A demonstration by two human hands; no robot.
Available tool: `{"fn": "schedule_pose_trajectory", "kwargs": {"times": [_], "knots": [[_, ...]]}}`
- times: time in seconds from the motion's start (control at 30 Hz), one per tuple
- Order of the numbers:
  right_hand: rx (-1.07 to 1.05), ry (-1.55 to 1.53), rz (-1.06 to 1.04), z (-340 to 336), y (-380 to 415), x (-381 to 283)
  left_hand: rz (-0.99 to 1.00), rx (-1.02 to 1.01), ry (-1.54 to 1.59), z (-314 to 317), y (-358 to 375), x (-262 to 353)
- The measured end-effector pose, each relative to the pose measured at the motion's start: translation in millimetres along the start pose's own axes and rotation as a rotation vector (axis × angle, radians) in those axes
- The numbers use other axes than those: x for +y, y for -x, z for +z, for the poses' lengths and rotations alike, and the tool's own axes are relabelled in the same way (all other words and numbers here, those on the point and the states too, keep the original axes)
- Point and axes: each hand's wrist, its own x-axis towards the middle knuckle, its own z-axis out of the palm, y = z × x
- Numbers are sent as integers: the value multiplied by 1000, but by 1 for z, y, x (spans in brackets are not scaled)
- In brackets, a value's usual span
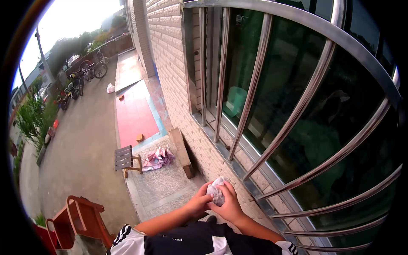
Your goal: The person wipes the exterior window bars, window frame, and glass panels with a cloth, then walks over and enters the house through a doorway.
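A crumpled whitish cloth or paper wad (216, 192) is held in front of my body, close to the brick wall. My left hand (198, 202) presses on it from the left, fingers curled and thumb on its surface. On the other side, my right hand (227, 203) wraps round the same wad, its fingers over the top. The palms and part of the wad's underside are hidden.
Metal window bars (293, 106) curve along the right beside the brick wall (170, 51). A small slatted stool (124, 159), a pink crumpled cloth (158, 159) and a wooden plank (182, 153) lie ahead. At lower left stands a red-brown chair (85, 216).
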Motion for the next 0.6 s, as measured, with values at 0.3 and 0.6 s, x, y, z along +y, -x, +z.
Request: {"fn": "schedule_pose_trajectory", "kwargs": {"times": [0.3,0.6], "knots": [[154,53,-79,-73,-45,-55,302,-312,459,-41,-115,96],[665,439,-186,-107,-61,-64,704,-289,63,1,-217,274]]}}
